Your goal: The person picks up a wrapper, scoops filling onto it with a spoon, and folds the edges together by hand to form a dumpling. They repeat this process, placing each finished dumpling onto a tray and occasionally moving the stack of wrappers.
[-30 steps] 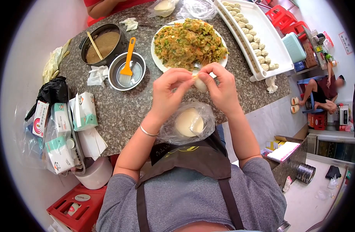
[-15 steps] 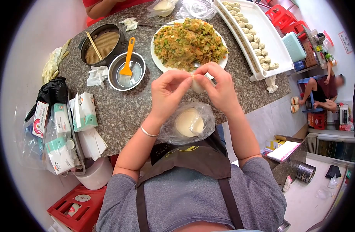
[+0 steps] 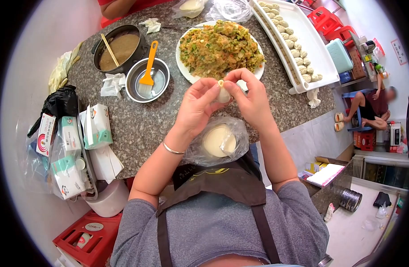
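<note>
Between my two hands is a pale dumpling [image 3: 223,95], its dough gathered to a small tip at the top. My left hand [image 3: 199,103] pinches it from the left with thumb and index finger. From the right, my right hand [image 3: 250,99] pinches its edge the same way. Just beyond them stands a white plate [image 3: 183,66] heaped with chopped vegetable filling [image 3: 222,49]. Below my hands, near the apron, a clear plastic bag [image 3: 241,133] holds round dough wrappers [image 3: 218,140].
A steel bowl [image 3: 165,84] with an orange brush [image 3: 150,66] and a dark round pan [image 3: 140,52] with chopsticks [image 3: 110,50] stand left. At the right, a white tray [image 3: 318,49] carries rows of pleated dumplings [image 3: 298,52]. Another person's arm [image 3: 117,9] shows across the table.
Both hands have shifted slightly, and the dumpling is more visible between them, its gathered tip now showing above the fingers. The view has moved a little.
</note>
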A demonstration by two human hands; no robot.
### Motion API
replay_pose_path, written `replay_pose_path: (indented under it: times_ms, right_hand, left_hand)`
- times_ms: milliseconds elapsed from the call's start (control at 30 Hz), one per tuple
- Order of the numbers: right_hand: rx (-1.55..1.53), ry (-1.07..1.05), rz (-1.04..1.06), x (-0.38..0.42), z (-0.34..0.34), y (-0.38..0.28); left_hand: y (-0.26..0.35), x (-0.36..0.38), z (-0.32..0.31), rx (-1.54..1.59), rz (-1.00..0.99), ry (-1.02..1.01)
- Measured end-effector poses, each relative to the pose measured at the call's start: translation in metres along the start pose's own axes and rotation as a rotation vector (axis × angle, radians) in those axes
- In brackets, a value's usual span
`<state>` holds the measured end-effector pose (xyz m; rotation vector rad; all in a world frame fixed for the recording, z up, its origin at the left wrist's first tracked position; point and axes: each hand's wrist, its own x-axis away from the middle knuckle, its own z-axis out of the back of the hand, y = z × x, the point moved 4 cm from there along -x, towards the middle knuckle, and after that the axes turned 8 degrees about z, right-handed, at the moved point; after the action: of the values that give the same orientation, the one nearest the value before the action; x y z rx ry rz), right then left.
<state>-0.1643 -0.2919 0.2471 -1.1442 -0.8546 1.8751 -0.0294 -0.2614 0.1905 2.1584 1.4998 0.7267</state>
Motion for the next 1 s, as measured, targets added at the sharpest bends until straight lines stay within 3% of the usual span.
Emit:
replay_pose_path:
  times_ms: [467, 533, 767, 833, 1000]
  right_hand:
    - [0.233, 0.050, 0.261, -0.001, -0.007, -0.004]
    - [0.141, 0.068, 0.151, -0.001, -0.005, -0.002]
    - [0.164, 0.096, 0.149, -0.001, 0.002, 0.000]
    - [0.031, 0.132, -0.009, -0.002, 0.007, 0.007]
    - [-0.299, -0.067, -0.075, -0.007, 0.016, 0.022]
  left_hand:
    - [0.003, 0.000, -0.001, -0.071, -0.133, 0.035]
    - [0.004, 0.000, -0.002, -0.097, -0.143, 0.028]
    - [0.004, -0.001, -0.003, -0.102, -0.005, -0.053]
    - [0.005, -0.002, -0.004, -0.060, 0.028, -0.056]
    - [0.001, -0.002, 0.001, 0.066, 0.191, -0.148]
